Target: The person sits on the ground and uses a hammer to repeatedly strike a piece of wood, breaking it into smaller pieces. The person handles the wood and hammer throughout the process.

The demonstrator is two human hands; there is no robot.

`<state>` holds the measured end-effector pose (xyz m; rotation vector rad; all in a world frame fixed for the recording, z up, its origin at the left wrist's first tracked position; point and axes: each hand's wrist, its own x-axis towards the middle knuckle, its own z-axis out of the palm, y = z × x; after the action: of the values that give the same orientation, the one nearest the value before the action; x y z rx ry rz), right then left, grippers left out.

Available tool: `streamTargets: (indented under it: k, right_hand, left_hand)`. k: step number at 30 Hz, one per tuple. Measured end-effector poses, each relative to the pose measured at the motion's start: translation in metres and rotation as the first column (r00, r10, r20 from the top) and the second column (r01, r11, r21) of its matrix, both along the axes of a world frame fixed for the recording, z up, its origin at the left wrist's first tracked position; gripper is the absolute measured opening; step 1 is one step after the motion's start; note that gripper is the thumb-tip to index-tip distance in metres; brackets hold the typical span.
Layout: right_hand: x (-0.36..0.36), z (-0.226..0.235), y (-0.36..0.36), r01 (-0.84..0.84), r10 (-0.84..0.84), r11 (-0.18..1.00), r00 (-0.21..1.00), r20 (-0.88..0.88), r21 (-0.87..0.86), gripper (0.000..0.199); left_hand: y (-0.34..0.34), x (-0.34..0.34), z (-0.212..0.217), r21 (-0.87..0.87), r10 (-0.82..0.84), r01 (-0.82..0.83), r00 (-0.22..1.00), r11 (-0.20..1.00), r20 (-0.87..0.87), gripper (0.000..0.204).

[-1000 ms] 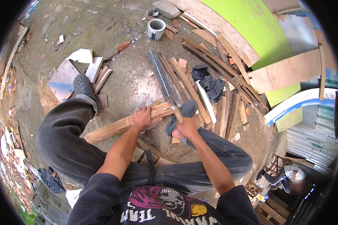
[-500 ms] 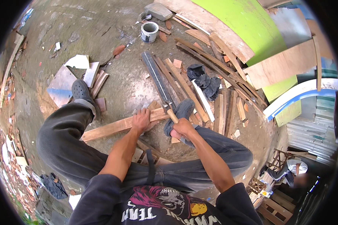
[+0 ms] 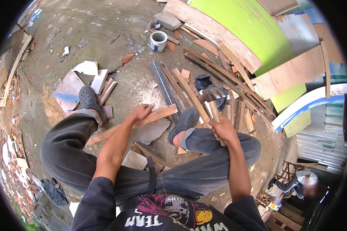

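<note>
My right hand [image 3: 222,131] grips a hammer [image 3: 215,111] by its light wooden handle. The dark metal head is raised over the black plastic, to the right of my right shoe. With curled fingers, my left hand [image 3: 141,112] holds the far edge of a wooden plank [image 3: 158,114], which slants up to the right between my legs. A flat grey stone [image 3: 155,131] shows beside the plank's near edge. The hammer head is well apart from the plank. My left fingertips are partly hidden, so anything small in them cannot be made out.
A dark metal bar [image 3: 162,82] and several wood strips [image 3: 191,92] lie ahead. Beyond are a paint can [image 3: 158,41] and a grey rock [image 3: 167,20]. Board scraps [image 3: 68,89] lie by my left shoe [image 3: 89,101]. A person [image 3: 297,184] sits at the far right.
My right hand has moved right and the hammer has swung up, away from the plank's end. My left hand has shifted slightly up, and the plank's right end has risen a little.
</note>
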<state>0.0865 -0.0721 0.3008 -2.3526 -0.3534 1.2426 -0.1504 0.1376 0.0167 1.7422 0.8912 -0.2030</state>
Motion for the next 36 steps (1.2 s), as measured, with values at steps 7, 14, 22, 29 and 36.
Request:
streamTargets:
  k: [7, 14, 22, 29, 36]
  right_hand:
    - [-0.007, -0.015, 0.032, -0.079, 0.081, 0.993, 0.996, -0.029, 0.083, 0.028]
    - [-0.021, -0.007, 0.046, -0.207, 0.205, 0.977, 0.978, 0.045, 0.045, 0.032]
    - [-0.019, -0.013, 0.036, -0.182, 0.179, 0.983, 0.981, 0.078, 0.035, 0.035]
    - [-0.021, -0.017, 0.043, -0.214, 0.213, 0.977, 0.969, 0.128, -0.010, 0.040]
    - [-0.020, -0.030, 0.041, -0.312, 0.318, 0.948, 0.925, 0.208, -0.062, 0.046]
  left_hand:
    - [0.036, -0.013, 0.020, 0.081, 0.025, -0.025, 1.000, 0.996, -0.003, 0.080]
    - [-0.009, -0.047, -0.021, 0.282, -0.045, 0.107, 0.975, 0.953, -0.218, 0.117]
    - [-0.006, -0.057, -0.045, 0.136, -0.118, 0.156, 0.960, 0.978, -0.253, 0.098]
    - [-0.043, -0.061, -0.033, 0.571, 0.222, -0.003, 0.923, 0.821, -0.315, 0.061]
    - [-0.009, -0.078, -0.044, 0.444, 0.321, -0.199, 0.921, 0.874, -0.219, 0.073]
